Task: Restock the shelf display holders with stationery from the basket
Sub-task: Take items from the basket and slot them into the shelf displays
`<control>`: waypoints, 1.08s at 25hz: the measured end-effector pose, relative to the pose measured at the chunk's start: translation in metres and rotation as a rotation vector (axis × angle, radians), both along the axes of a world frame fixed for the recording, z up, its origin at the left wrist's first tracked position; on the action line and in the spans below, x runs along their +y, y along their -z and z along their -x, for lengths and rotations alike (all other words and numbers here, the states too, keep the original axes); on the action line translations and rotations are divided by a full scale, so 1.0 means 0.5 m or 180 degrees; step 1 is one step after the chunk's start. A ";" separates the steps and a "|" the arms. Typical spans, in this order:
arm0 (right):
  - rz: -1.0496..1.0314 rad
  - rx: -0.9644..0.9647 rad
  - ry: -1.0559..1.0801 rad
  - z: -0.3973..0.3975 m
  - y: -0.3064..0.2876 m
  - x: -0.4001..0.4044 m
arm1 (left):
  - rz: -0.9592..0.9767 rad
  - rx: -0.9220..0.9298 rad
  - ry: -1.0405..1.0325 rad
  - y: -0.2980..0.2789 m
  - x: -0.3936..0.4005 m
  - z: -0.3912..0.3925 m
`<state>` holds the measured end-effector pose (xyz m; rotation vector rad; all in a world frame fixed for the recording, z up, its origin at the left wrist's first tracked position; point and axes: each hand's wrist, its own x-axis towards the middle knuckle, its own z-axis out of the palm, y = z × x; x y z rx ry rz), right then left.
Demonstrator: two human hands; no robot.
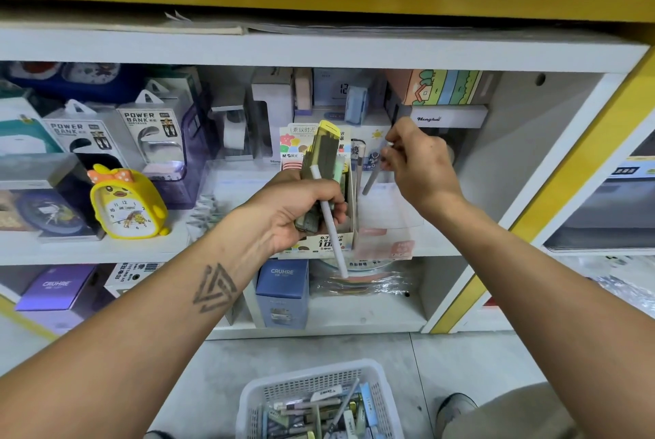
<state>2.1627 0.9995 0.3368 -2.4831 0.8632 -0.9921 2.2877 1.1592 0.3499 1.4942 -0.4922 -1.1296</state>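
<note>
**Restocking half done: my hands are full, the basket is still full too**

I think I am somewhere in the middle of the work. The white basket stands on the floor below me, near my shoe, and many pens and small packs still lie in it, so much stock is left to place. On the middle shelf, the cardboard display holder with the colourful print already has some packs standing in it. The clear holder just beside it on the right looks almost without stock, as far as I can see through the plastic.

My left hand is closed around a bundle of olive-green packs with a yellow top, and a long white pen is caught in the same grip. The pen crosses my fingers at an angle; its lower end hangs down past the shelf edge. The bundle stands in front of the cardboard holder, and I cannot tell if it already touches it.

My right hand is raised above the clear holder. Its thumb and fingers pinch the top of a grey pen, which points down and to the left, toward the opening of that holder. The tip seems not yet inside. Something small and white shows at my fingertips; I cannot say what it is.
</note>
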 end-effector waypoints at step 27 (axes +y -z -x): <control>-0.2043 -0.1286 0.0135 0.032 -0.093 0.031 | 0.0497 0.0020 -0.0386 0.007 0.012 -0.005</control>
